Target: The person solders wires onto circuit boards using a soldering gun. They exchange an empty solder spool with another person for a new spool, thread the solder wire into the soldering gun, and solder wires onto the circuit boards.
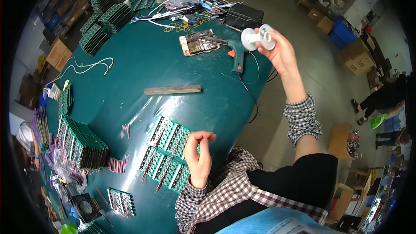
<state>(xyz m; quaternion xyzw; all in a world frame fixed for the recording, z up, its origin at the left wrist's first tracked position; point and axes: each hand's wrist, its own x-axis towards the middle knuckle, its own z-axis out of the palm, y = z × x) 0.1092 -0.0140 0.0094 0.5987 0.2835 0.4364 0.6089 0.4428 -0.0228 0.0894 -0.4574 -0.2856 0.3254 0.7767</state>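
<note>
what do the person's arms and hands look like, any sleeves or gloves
Both hands are bare: no gloves on the left hand or the right hand, and no rings or watch show. Both arms wear a black-and-white checked shirt. The right sleeve's cuff sits short of the wrist, leaving the forearm bare; the left sleeve reaches the wrist.

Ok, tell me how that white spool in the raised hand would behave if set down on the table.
The white spool, held in the right hand, has round flanges, so on its side it would probably roll. It looks nearly empty, likely light. Stood on a flange on the green table, it should stay put.
</note>
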